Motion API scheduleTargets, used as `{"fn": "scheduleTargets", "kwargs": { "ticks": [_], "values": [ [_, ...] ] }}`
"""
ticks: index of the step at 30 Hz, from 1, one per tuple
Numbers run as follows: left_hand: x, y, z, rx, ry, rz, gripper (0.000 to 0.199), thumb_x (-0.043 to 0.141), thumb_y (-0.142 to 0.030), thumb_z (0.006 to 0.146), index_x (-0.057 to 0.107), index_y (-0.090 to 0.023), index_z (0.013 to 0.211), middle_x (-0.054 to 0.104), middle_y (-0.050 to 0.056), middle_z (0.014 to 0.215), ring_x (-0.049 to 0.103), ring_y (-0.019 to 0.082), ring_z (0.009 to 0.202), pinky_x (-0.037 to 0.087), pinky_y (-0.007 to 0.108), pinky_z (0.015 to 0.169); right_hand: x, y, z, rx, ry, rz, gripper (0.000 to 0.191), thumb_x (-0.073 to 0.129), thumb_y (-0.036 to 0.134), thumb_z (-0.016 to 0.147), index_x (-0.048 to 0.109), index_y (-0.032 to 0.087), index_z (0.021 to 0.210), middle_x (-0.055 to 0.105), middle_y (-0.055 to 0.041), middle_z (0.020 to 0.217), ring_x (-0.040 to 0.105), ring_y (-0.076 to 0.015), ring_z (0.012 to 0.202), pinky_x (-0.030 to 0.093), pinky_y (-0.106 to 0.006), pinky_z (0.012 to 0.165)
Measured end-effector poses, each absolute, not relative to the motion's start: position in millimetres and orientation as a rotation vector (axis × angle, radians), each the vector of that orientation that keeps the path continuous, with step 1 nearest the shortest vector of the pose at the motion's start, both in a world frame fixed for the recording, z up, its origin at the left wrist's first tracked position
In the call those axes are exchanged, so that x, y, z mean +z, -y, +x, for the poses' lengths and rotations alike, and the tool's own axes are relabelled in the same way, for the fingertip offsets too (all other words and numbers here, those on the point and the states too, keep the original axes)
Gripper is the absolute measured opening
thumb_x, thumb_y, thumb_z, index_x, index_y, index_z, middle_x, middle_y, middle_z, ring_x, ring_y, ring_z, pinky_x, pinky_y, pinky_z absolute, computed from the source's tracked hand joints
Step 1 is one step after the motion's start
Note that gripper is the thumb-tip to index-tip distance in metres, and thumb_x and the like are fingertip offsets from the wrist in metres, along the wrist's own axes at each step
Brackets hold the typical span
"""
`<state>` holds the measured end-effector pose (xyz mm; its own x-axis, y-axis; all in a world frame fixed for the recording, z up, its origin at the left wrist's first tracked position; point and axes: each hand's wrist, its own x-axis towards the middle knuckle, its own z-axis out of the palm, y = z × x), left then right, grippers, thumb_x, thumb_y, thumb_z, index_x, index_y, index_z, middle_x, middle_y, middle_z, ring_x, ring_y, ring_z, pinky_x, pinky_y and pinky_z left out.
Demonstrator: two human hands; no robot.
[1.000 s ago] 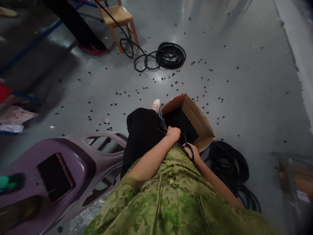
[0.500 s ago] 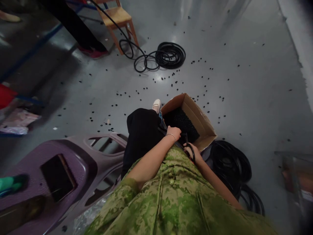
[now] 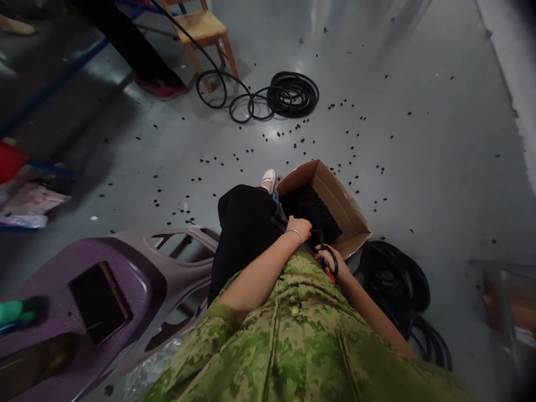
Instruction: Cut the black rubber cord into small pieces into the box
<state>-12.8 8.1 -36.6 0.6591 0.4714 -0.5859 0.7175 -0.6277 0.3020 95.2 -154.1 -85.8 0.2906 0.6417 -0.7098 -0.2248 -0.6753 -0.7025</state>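
My left hand (image 3: 298, 228) is closed around what looks like black tubing (image 3: 315, 230), whose end sticks out toward the right; the fingers hide most of it. My right hand (image 3: 335, 262) grips black-handled scissors (image 3: 334, 261), their blades up close to that end. Whether the blades touch the tubing, I cannot tell. Beneath both hands stands an open cardboard box (image 3: 347, 209), holding a heap of small black pieces (image 3: 310, 206). A small red thing (image 3: 330, 274) shows just below my right hand.
A coil of black tubing (image 3: 293, 95) lies ahead by a wooden chair (image 3: 201, 27); more black coils (image 3: 393, 279) lie right. Small black bits dot the floor (image 3: 439, 184). At left, a purple plastic stool (image 3: 142, 279) bears a phone (image 3: 99, 301). Another person's leg (image 3: 138, 50) is upper left.
The scissors in my right hand have turned slightly, their handle shifting right, and the red thing shows more. Near the chair, a loop of the tubing has widened leftward. My left hand has barely moved.
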Motion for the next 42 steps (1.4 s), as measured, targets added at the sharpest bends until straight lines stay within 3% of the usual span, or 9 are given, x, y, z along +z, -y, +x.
{"fn": "scheduleTargets", "kwargs": {
  "ticks": [27, 42],
  "values": [
    [-41, -7, -12, -0.617, -0.813, 2.4, 0.021, 0.059, -0.022, 0.089, 0.076, -0.023, 0.103, 0.076, 0.01, 0.106, 0.066, 0.028, 0.105, 0.037, 0.045, 0.095, -92, 158, 98, 1.402, 0.627, -1.867, 0.034, 0.059, 0.048, 0.071, 0.066, 0.02, 0.09, 0.064, 0.0006, 0.059, 0.057, -0.0175, 0.055, 0.041, -0.028, 0.056],
    [-49, -13, -12, -0.619, -0.893, 2.309, 0.022, 0.058, -0.016, 0.087, 0.076, -0.019, 0.099, 0.075, 0.013, 0.105, 0.065, 0.031, 0.106, 0.036, 0.048, 0.096, -104, 157, 94, 1.135, 0.938, -2.007, 0.027, 0.052, 0.043, 0.07, 0.067, 0.021, 0.073, 0.067, -0.0013, 0.07, 0.063, -0.0217, 0.073, 0.046, -0.029, 0.071]
  ]
}}
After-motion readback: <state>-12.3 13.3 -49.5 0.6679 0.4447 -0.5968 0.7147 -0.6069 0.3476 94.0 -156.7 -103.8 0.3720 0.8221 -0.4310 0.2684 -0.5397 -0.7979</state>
